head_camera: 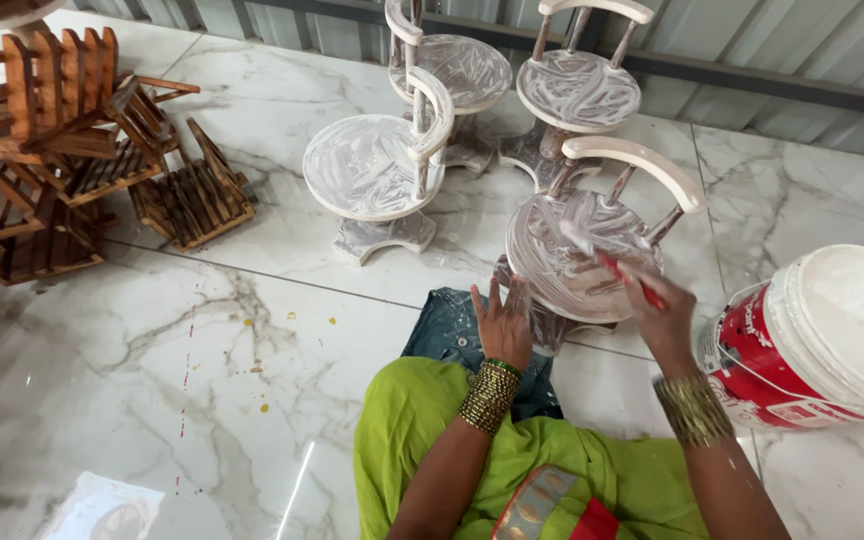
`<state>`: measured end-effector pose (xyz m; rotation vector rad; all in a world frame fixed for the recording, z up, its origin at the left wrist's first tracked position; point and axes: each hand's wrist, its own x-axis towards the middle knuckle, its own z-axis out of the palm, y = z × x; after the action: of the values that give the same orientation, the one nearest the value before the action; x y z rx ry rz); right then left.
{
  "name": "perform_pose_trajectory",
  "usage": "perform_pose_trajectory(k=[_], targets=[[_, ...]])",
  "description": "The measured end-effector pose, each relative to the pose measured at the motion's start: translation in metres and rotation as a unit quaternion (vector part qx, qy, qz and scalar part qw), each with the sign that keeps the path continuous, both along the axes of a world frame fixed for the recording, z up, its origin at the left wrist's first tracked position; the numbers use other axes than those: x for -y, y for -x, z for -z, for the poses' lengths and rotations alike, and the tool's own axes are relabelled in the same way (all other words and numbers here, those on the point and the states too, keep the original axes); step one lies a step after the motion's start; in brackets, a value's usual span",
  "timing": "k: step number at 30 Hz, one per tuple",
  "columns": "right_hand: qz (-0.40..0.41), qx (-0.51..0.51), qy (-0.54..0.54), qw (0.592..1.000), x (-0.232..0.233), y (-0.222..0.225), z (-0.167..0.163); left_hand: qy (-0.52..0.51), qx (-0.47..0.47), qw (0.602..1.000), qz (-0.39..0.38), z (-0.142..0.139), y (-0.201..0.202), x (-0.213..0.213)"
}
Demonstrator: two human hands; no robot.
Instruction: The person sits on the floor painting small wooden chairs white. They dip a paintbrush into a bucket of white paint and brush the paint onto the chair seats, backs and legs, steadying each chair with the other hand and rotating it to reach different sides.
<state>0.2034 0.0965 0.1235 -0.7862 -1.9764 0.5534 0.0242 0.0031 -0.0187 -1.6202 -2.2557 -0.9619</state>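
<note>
The right hand (664, 320) pinches a red-handled brush (620, 270) on the near stool's (577, 262) round seat (whitewashed already); the left hand (501, 322), fingers spread, steadies its near-left edge.

Head cam, looks steeply down, close over hands, floor ahead

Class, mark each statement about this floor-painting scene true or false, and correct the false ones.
1. The right hand holds a red-handled brush over the round seat of a small white-coated wooden chair. True.
2. The left hand holds a second brush. False: it rests open-fingered at the seat's edge.
3. The red-and-white plastic paint bucket lies by the person's right side. True.
4. The brown slatted wooden pieces are painted white. False: they are bare brown.
5. Only one round chair is visible. False: four are.
</note>
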Motion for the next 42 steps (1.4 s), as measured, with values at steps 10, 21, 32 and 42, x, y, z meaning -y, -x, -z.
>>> perform_pose_trajectory(k=[10,21,32,42], targets=[[0.037,-0.023,0.165,0.985,0.032,-0.114,-0.017,0.016,-0.027,1.0,0.006,0.001,-0.006,0.0],[0.012,-0.032,0.048,0.998,-0.051,-0.005,0.004,0.033,-0.059,0.997,-0.023,0.005,0.001,0.007],[-0.018,0.016,0.122,0.992,0.068,-0.078,-0.01,0.045,-0.056,0.997,-0.007,0.0,-0.008,-0.001],[-0.084,-0.034,0.097,0.991,-0.022,0.021,0.006,0.044,-0.058,0.997,0.017,0.0,-0.008,0.007]])
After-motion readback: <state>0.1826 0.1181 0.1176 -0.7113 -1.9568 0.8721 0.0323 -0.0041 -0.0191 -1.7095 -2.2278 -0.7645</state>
